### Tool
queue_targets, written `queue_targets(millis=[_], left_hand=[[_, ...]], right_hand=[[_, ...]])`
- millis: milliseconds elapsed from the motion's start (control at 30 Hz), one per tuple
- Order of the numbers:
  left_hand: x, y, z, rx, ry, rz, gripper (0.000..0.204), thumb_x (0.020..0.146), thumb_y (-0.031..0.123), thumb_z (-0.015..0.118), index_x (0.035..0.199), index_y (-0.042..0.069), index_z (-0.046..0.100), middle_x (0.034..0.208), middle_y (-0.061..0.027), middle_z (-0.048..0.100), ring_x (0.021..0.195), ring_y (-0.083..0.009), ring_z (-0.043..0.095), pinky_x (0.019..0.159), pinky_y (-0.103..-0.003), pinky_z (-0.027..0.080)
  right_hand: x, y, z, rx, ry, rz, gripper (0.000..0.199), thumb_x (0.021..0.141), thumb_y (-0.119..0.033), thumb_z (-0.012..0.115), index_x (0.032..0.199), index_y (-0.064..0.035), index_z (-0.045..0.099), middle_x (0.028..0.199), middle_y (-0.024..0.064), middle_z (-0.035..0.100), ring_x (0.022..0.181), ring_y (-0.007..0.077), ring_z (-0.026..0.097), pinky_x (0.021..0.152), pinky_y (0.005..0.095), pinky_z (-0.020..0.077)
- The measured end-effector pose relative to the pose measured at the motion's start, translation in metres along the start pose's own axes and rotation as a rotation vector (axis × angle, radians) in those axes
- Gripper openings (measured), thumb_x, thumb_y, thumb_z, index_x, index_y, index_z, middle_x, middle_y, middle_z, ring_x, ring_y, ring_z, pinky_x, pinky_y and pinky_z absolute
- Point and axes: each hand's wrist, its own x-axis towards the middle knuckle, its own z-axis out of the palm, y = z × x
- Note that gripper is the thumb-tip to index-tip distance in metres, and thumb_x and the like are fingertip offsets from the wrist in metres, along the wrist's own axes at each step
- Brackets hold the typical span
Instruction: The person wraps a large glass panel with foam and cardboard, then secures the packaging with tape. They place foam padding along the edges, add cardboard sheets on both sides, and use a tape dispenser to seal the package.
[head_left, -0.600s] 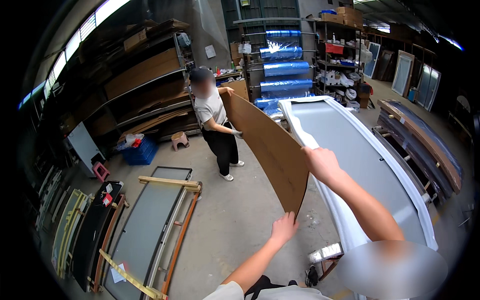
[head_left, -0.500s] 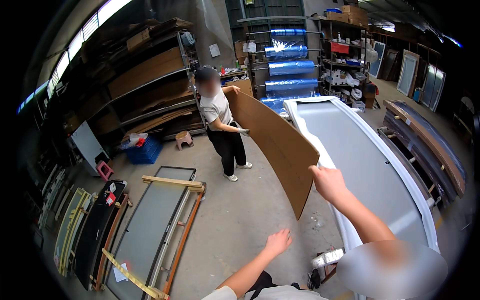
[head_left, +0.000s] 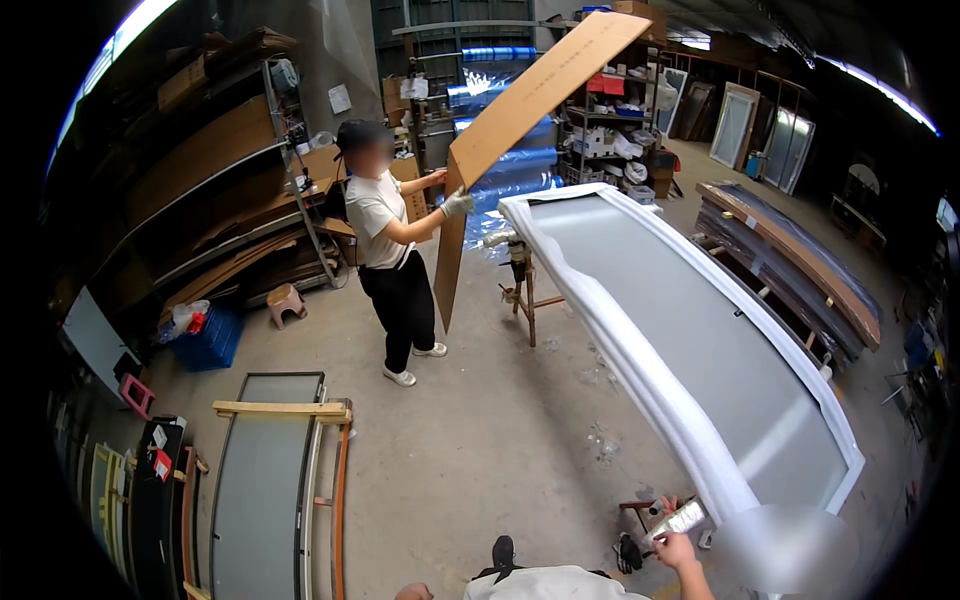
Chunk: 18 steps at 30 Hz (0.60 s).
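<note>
At the near left end of a long framed grey panel [head_left: 690, 300] edged in white foam, my right hand [head_left: 675, 548] is closed at a silver-wrapped bar end [head_left: 680, 520]. Some skin-coloured shapes show just beyond the bar; whose fingers they are is unclear. My left hand [head_left: 412, 592] is cut by the lower edge, its fingers hidden, touching nothing I can see. Across the floor, a co-worker [head_left: 385, 225] in a pale shirt holds a brown cardboard sheet [head_left: 545, 95] with both hands, the left one gloved. The sheet is bent, one part slanting up to the right and another hanging down.
A trestle [head_left: 525, 295] stands under the panel's far end. Another framed panel [head_left: 262, 470] with wooden bars lies at the left. Shelves of cardboard [head_left: 225, 160], a blue crate [head_left: 207, 340] and a small stool [head_left: 286, 305] line the far left. Wrapped panels [head_left: 785, 270] are stacked at the right.
My right hand has let go of the cardboard and dropped to the silver-wrapped bar end. My left hand has drawn back to the lower edge. The co-worker has swung the sheet upward and bent it.
</note>
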Motion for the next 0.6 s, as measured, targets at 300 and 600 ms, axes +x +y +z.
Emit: queue_targets(millis=[300,600], left_hand=[[0.125,0.151,-0.126,-0.466,0.466,0.177,0.042,0.098,0.035,0.065,0.131,0.011,0.071,0.122,-0.0145,0.077,0.114,-0.0374,0.072,0.1,-0.047,0.056],[0.038,0.224,-0.293,-1.767,0.381,0.399,0.054,0.112,0.048,0.049,0.153,0.012,0.052,0.14,-0.0058,0.065,0.13,-0.0193,0.062,0.109,-0.039,0.052]], right_hand=[[-0.056,0.173,0.169,-0.222,-0.517,0.166,0.043,0.092,-0.038,0.07,0.126,-0.0132,0.079,0.103,0.0095,0.083,0.103,0.0297,0.078,0.093,0.0399,0.0604],[-0.04,-0.013,-0.004,0.126,0.291,-0.238,0.025,0.093,-0.019,0.072,0.111,-0.003,0.078,0.083,0.0173,0.078,0.078,0.0314,0.077,0.076,0.0407,0.0608]])
